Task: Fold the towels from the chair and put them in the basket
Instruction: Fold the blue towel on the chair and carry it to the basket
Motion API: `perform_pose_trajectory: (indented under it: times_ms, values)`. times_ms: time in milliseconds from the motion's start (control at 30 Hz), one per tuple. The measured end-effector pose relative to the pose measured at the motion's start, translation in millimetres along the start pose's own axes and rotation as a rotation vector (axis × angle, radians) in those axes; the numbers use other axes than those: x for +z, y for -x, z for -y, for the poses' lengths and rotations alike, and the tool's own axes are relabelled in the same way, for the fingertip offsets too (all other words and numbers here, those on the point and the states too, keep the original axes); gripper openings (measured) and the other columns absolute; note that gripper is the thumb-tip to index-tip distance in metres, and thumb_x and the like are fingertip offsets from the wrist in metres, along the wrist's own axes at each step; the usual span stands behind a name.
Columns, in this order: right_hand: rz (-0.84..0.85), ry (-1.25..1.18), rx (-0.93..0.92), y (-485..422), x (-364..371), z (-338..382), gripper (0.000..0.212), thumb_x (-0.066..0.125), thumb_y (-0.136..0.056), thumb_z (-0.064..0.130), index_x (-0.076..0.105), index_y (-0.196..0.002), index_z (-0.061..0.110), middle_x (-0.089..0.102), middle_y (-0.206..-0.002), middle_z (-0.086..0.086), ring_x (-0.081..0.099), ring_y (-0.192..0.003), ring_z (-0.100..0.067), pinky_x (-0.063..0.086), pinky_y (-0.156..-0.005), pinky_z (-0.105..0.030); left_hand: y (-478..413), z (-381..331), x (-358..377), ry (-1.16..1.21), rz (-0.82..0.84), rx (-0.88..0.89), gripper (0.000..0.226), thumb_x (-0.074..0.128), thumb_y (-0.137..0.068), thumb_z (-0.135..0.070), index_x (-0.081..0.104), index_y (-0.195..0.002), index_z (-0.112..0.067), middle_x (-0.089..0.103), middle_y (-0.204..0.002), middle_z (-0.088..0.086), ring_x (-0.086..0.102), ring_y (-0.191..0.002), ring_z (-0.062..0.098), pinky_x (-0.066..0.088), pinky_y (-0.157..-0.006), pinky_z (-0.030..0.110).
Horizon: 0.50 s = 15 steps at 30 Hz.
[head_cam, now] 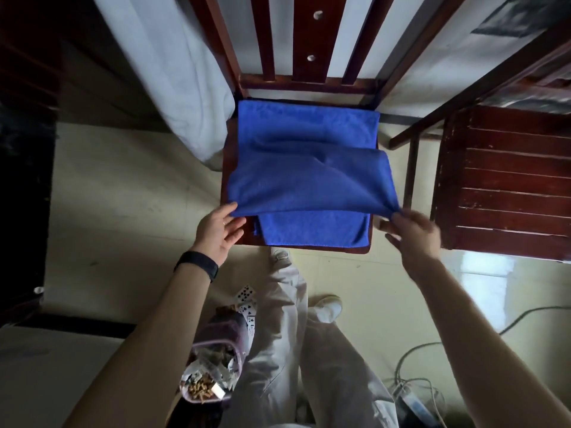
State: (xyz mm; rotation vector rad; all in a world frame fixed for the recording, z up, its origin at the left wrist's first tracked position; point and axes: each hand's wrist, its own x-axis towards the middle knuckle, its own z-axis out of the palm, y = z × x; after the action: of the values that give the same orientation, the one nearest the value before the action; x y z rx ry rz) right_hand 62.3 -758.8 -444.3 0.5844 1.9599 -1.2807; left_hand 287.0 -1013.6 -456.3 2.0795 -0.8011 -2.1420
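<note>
The blue towel (309, 180) lies on the seat of the wooden chair (309, 84), straight ahead of the person and just beyond both hands. Its upper layer is raised along the near edge, and that edge runs crosswise, from the left hand (219, 231) to the right hand (414, 234). The rest of the cloth stretches away from the body toward the slatted backrest.

Each hand is at its own near corner, so neither is closer than the other. The left hand pinches its corner between thumb and forefinger, with the other fingers spread loosely below. The right hand is blurred, but its fingertips are closed on the opposite corner, where the cloth bunches into a peak. Between the two grips the edge sags a little.

More blue cloth lies flat beneath the lifted layer and reaches the front lip of the seat. Whether that is the same towel doubled under or a second one, I cannot tell.

Because the held edge is square to the body and the free cloth lies ahead, the fold probably turns on carrying both corners evenly along that forward line. The right corner sits past the seat's side edge, so it may need drawing inward.

No basket is plainly identifiable. A lilac container (222, 335) stuffed with packets sits on the floor by the person's left leg.
</note>
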Motion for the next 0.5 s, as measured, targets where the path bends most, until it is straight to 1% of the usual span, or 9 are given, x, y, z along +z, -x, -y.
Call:
perform_pose_trajectory:
  times_ms: [67, 100, 167, 200, 233, 267, 333, 367, 500]
  values:
    - [-0.047, 0.244, 0.035, -11, 4, -36, 0.021, 0.059, -0.089, 0.006, 0.069, -0.108, 0.000, 0.063, -0.074, -0.004, 0.058, -0.068, -0.020, 0.050, -0.069, -0.036, -17, 23, 3, -0.199, -0.048, -0.043, 0.013, 0.051, -0.098, -0.021, 0.061, -0.106, -0.019, 0.057, -0.093, -0.001, 0.059, -0.093, 0.017, 0.046, -0.082, 0.033]
    - [-0.059, 0.331, 0.059, -17, 6, -51, 0.021, 0.059, -0.088, 0.008, 0.070, -0.105, 0.002, 0.064, -0.073, -0.004, 0.057, -0.067, -0.021, 0.050, -0.070, -0.037, -25, 34, 4, -0.302, -0.037, -0.056, 0.012, 0.051, -0.098, -0.019, 0.062, -0.102, -0.017, 0.053, -0.085, 0.000, 0.057, -0.085, 0.017, 0.045, -0.074, 0.033]
    - [-0.067, 0.445, 0.096, -28, 9, -75, 0.017, 0.060, -0.086, 0.015, 0.072, -0.097, 0.010, 0.069, -0.077, -0.005, 0.064, -0.072, -0.026, 0.056, -0.076, -0.041, -39, 51, 5, -0.460, -0.048, -0.005, 0.016, 0.065, -0.086, -0.028, 0.066, -0.093, -0.013, 0.052, -0.075, 0.006, 0.050, -0.070, 0.021, 0.040, -0.065, 0.031]
    - [-0.067, 0.476, 0.103, -33, 10, -84, 0.011, 0.061, -0.085, 0.018, 0.070, -0.091, 0.017, 0.071, -0.080, -0.007, 0.067, -0.077, -0.030, 0.059, -0.080, -0.044, -47, 58, 3, -0.538, -0.089, 0.046, 0.026, 0.071, -0.076, -0.037, 0.069, -0.088, -0.014, 0.055, -0.072, 0.009, 0.051, -0.068, 0.023, 0.042, -0.066, 0.032]
    - [-0.067, 0.502, 0.103, -37, 12, -92, 0.005, 0.062, -0.085, 0.022, 0.066, -0.084, 0.021, 0.072, -0.083, -0.008, 0.069, -0.082, -0.033, 0.059, -0.082, -0.047, -53, 63, 2, -0.614, -0.140, 0.098, 0.027, 0.072, -0.071, -0.042, 0.070, -0.081, -0.017, 0.058, -0.071, 0.012, 0.053, -0.068, 0.025, 0.046, -0.068, 0.035]
    - [-0.078, 0.523, 0.092, -41, 14, -98, 0.004, 0.062, -0.085, 0.025, 0.062, -0.081, 0.023, 0.072, -0.085, -0.009, 0.069, -0.085, -0.035, 0.058, -0.082, -0.049, -56, 67, 3, -0.680, -0.174, 0.132, 0.023, 0.072, -0.074, -0.041, 0.070, -0.077, -0.018, 0.064, -0.073, 0.014, 0.058, -0.069, 0.028, 0.050, -0.072, 0.037]
    - [-0.112, 0.548, 0.086, -43, 19, -102, 0.009, 0.061, -0.085, 0.031, 0.060, -0.091, 0.024, 0.072, -0.089, -0.008, 0.069, -0.087, -0.035, 0.058, -0.081, -0.047, -57, 72, 7, -0.752, -0.219, 0.190, 0.018, 0.070, -0.084, -0.033, 0.073, -0.083, -0.015, 0.073, -0.085, 0.012, 0.066, -0.080, 0.028, 0.054, -0.080, 0.038]
    - [-0.135, 0.559, 0.092, -42, 23, -102, 0.017, 0.060, -0.085, 0.032, 0.059, -0.099, 0.022, 0.072, -0.091, -0.008, 0.069, -0.087, -0.034, 0.058, -0.081, -0.046, -56, 73, 10, -0.772, -0.230, 0.218, 0.019, 0.070, -0.085, -0.031, 0.074, -0.088, -0.013, 0.074, -0.089, 0.011, 0.067, -0.085, 0.028, 0.054, -0.081, 0.037]
    - [-0.220, 0.626, 0.115, -40, 35, -98, 0.032, 0.060, -0.089, 0.031, 0.054, -0.116, 0.016, 0.066, -0.098, -0.008, 0.062, -0.088, -0.031, 0.053, -0.081, -0.038, -58, 78, 21, -0.789, -0.308, 0.196, 0.023, 0.070, -0.082, -0.027, 0.071, -0.100, -0.012, 0.072, -0.097, 0.010, 0.066, -0.093, 0.031, 0.050, -0.081, 0.032]
